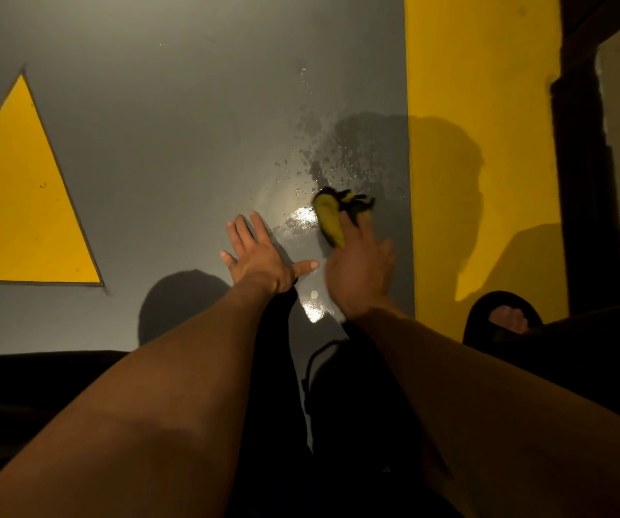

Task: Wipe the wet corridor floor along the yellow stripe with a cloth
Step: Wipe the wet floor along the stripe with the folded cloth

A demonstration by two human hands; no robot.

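A crumpled yellow-green and black cloth [332,214] lies on the grey floor [174,143], just left of the wide yellow stripe [480,106]. My right hand [361,267] holds the cloth's near end and is motion-blurred. Water drops and dark wet patches [342,155] spread beyond the cloth, and a bright wet glare [303,218] shines beside it. My left hand [260,256] presses flat on the floor with its fingers spread, a little left of the cloth.
A yellow triangle [20,203] is painted on the floor at the left. My foot in a black sandal [502,315] stands on the stripe at the right. A dark door frame [581,151] runs along the stripe's right side. My dark clothing fills the bottom.
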